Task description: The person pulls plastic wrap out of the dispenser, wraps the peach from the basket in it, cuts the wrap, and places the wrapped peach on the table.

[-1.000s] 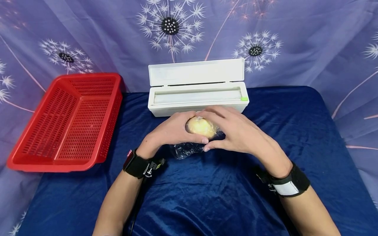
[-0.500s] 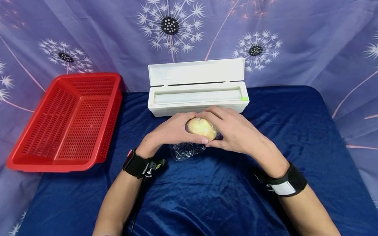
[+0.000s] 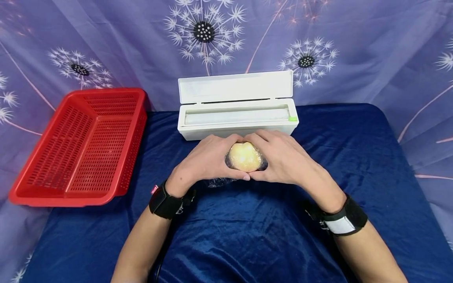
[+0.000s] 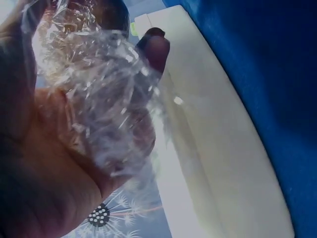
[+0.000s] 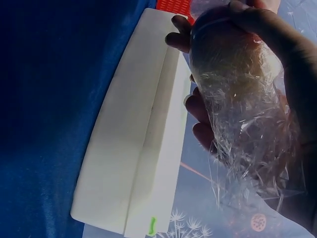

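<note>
A round, pale yellow fruit (image 3: 245, 158) with a dent in its upper edge is wrapped in cling film; its exact kind is unclear. My left hand (image 3: 209, 159) grips it from the left and my right hand (image 3: 284, 159) from the right, thumbs meeting below it, fingertips close together above. Crumpled cling film (image 4: 109, 104) bunches over the left palm in the left wrist view. In the right wrist view, loose cling film (image 5: 247, 134) spreads between the fruit and the right palm. The fruit's underside is hidden in the head view.
Just behind my hands, a white cling film dispenser (image 3: 237, 129) stands with its lid (image 3: 235, 87) raised and a roll inside. A red plastic basket (image 3: 122, 165) sits at the left. Blue velvet cloth (image 3: 247, 236) covers the table, with a patterned curtain (image 3: 141, 39) behind.
My left hand has shifted slightly right with the fruit, which has turned so its dent faces up centrally. The right thumb has closed in to meet the left; less loose film shows below.
</note>
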`<state>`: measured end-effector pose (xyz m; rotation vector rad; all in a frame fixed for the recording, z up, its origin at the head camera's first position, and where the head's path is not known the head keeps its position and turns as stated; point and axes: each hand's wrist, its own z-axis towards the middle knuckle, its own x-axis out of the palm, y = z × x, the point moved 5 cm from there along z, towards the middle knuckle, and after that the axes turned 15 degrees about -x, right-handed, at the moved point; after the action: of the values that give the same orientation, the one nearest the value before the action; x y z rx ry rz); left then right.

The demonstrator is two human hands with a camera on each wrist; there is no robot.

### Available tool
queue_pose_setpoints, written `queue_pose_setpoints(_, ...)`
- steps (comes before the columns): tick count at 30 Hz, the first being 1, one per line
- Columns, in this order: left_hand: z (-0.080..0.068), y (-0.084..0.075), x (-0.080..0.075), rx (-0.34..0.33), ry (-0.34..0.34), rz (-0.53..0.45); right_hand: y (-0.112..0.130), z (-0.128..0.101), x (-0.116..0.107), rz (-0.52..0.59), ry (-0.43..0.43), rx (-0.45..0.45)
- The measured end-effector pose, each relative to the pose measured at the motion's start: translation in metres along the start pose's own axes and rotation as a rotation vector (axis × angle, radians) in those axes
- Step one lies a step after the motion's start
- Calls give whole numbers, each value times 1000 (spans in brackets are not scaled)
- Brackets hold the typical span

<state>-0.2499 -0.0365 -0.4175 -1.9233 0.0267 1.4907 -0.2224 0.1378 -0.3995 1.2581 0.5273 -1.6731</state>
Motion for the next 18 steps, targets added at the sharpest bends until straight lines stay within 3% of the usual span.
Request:
queue_pose_setpoints(8,-2,0,-4,11,-5,136,-4,-1,3,15,33,34)
queue_pose_setpoints(18,-4,2,-8,39,63,110,-8,-3,3,115,30,71)
